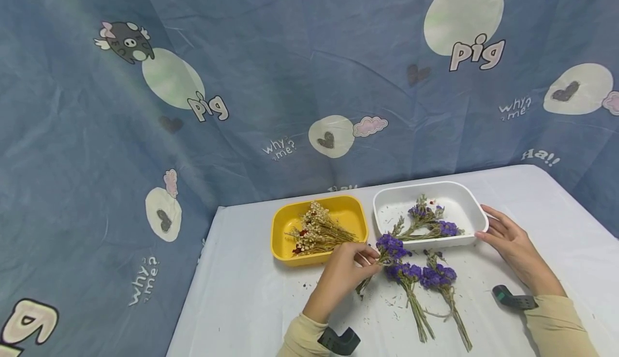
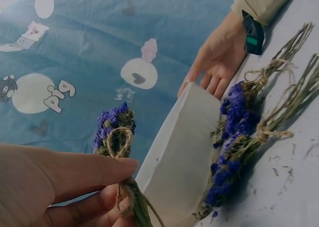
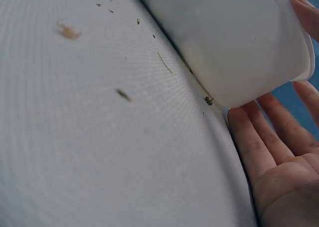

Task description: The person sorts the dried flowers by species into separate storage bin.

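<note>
My left hand (image 1: 345, 271) pinches a small bunch of purple dried flowers (image 2: 115, 124) between thumb and fingers, just below the blossoms. Twine is tied in a bow around its stems, and the blossoms point up in the left wrist view. The right hand (image 1: 508, 247) holds the front right corner of a white plastic tray (image 1: 452, 242), with the thumb at the rim and the fingers along the side. Inside the tray lie loose purple flower sprigs (image 1: 447, 228). Two more tied purple bunches (image 1: 410, 292) (image 1: 447, 287) lie on the table in front of it.
A yellow tray (image 1: 285, 259) to the left holds cream dried flowers (image 1: 316, 228) with some dark red ones. Bits of leaf and stem are scattered over the white table (image 1: 251, 303). Behind the table hangs a blue printed cloth (image 1: 271, 77).
</note>
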Action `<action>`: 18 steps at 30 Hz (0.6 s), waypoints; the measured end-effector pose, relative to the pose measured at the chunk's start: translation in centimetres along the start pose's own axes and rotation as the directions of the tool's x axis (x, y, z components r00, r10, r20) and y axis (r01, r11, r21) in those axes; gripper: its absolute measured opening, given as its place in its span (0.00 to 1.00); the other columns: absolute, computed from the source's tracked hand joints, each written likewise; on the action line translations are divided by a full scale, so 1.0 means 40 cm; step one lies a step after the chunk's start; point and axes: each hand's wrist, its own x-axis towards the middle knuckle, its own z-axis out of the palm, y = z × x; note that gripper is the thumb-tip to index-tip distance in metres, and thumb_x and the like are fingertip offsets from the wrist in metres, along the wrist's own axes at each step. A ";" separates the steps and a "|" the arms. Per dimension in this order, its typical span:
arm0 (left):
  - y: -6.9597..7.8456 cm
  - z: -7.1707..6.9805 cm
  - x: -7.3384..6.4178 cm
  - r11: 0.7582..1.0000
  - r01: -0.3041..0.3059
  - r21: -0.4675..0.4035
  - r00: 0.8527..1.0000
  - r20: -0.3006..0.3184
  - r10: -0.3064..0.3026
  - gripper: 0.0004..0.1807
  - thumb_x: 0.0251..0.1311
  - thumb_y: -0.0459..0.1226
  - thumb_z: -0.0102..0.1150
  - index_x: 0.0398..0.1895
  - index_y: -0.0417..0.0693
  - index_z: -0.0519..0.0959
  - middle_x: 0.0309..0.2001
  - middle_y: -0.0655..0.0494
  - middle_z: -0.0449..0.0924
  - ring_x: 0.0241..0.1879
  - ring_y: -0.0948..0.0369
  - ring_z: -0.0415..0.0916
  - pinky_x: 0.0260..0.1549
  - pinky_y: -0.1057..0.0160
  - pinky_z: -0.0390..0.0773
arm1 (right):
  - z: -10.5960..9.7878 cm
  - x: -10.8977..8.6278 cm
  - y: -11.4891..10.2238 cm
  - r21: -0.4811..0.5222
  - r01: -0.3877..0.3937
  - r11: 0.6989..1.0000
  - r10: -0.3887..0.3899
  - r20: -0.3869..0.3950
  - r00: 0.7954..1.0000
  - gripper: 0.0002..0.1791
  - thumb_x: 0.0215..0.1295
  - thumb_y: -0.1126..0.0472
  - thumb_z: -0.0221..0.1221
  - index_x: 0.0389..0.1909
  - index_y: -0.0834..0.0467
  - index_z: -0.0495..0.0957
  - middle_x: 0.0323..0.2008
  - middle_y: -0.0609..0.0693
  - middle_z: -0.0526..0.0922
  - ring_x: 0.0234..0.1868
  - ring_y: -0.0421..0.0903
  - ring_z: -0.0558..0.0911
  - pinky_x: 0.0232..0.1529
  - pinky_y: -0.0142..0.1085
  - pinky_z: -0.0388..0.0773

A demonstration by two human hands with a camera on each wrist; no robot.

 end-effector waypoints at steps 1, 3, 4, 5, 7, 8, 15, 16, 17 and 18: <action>0.002 0.000 0.008 1.000 -0.007 -0.001 1.000 -0.004 0.007 0.06 0.58 0.36 0.75 0.39 0.49 0.89 0.35 0.58 0.89 0.30 0.75 0.78 0.33 0.75 0.80 | -0.001 0.000 0.000 0.007 0.003 1.000 -0.003 0.002 1.000 0.43 0.72 0.63 0.64 0.82 0.45 0.54 0.67 0.31 0.71 0.55 0.13 0.72 0.52 0.10 0.74; 0.008 0.001 0.025 1.000 -0.014 -0.012 1.000 -0.008 0.014 0.06 0.58 0.36 0.74 0.39 0.49 0.89 0.35 0.58 0.90 0.30 0.76 0.78 0.33 0.76 0.81 | -0.001 0.000 0.000 0.020 0.005 1.000 -0.006 0.005 1.000 0.43 0.72 0.63 0.63 0.82 0.45 0.54 0.66 0.30 0.71 0.55 0.13 0.72 0.52 0.10 0.74; 0.011 0.001 0.035 1.000 -0.021 -0.015 1.000 -0.010 0.020 0.06 0.59 0.36 0.74 0.39 0.49 0.89 0.35 0.58 0.90 0.30 0.76 0.78 0.33 0.76 0.81 | -0.001 0.000 0.001 0.028 0.005 1.000 -0.005 0.006 1.000 0.43 0.72 0.64 0.63 0.82 0.45 0.54 0.65 0.30 0.71 0.55 0.14 0.73 0.52 0.10 0.74; 0.013 0.002 0.044 1.000 -0.024 -0.017 1.000 -0.012 0.023 0.06 0.59 0.36 0.74 0.39 0.49 0.89 0.35 0.58 0.90 0.29 0.76 0.78 0.33 0.76 0.81 | -0.001 0.000 0.001 0.033 0.004 0.999 -0.004 0.006 1.000 0.43 0.72 0.64 0.63 0.82 0.46 0.54 0.65 0.31 0.71 0.56 0.14 0.73 0.52 0.10 0.74; 0.017 0.004 0.064 0.999 -0.036 -0.001 0.999 -0.017 0.036 0.05 0.59 0.36 0.74 0.39 0.50 0.90 0.34 0.59 0.90 0.29 0.76 0.78 0.33 0.76 0.81 | -0.002 0.000 0.002 0.014 0.006 1.000 -0.006 0.004 1.000 0.43 0.72 0.63 0.63 0.82 0.45 0.53 0.68 0.32 0.70 0.55 0.13 0.72 0.53 0.10 0.74; 0.019 0.005 0.074 0.999 -0.037 0.006 0.999 -0.019 0.037 0.05 0.59 0.37 0.74 0.38 0.50 0.90 0.34 0.59 0.89 0.29 0.75 0.78 0.32 0.76 0.81 | -0.001 0.000 0.002 0.008 0.003 1.000 -0.003 0.002 1.000 0.43 0.72 0.63 0.63 0.82 0.45 0.53 0.68 0.33 0.70 0.56 0.13 0.72 0.53 0.10 0.73; 0.037 0.009 0.136 0.998 -0.017 0.057 1.000 -0.013 0.018 0.04 0.61 0.38 0.73 0.38 0.51 0.90 0.32 0.61 0.88 0.28 0.74 0.78 0.31 0.75 0.80 | -0.001 0.000 0.001 -0.048 -0.015 0.999 0.015 -0.005 1.000 0.44 0.73 0.61 0.63 0.83 0.44 0.51 0.78 0.45 0.64 0.56 0.13 0.70 0.54 0.11 0.74; 0.039 0.010 0.144 0.998 -0.014 0.063 1.000 -0.010 0.014 0.04 0.61 0.38 0.73 0.38 0.51 0.90 0.32 0.61 0.88 0.28 0.74 0.78 0.31 0.75 0.80 | -0.001 0.000 0.001 -0.047 -0.018 0.999 0.018 -0.007 1.000 0.44 0.73 0.61 0.63 0.83 0.44 0.51 0.78 0.45 0.64 0.56 0.13 0.70 0.54 0.11 0.74; 0.041 0.011 0.152 0.998 -0.010 0.069 1.000 -0.007 0.011 0.04 0.61 0.38 0.73 0.38 0.51 0.90 0.32 0.62 0.88 0.28 0.73 0.78 0.31 0.75 0.80 | -0.001 0.000 0.000 -0.055 -0.020 0.998 0.019 -0.008 1.000 0.44 0.73 0.60 0.63 0.83 0.44 0.51 0.79 0.45 0.63 0.56 0.13 0.70 0.54 0.11 0.74; 0.042 0.012 0.160 0.997 -0.007 0.081 1.000 -0.005 0.007 0.04 0.61 0.38 0.73 0.38 0.52 0.90 0.31 0.62 0.88 0.28 0.73 0.77 0.31 0.74 0.79 | -0.001 0.001 0.000 -0.065 -0.019 0.998 0.019 -0.008 1.000 0.44 0.73 0.60 0.63 0.83 0.44 0.51 0.79 0.45 0.62 0.56 0.12 0.70 0.54 0.11 0.74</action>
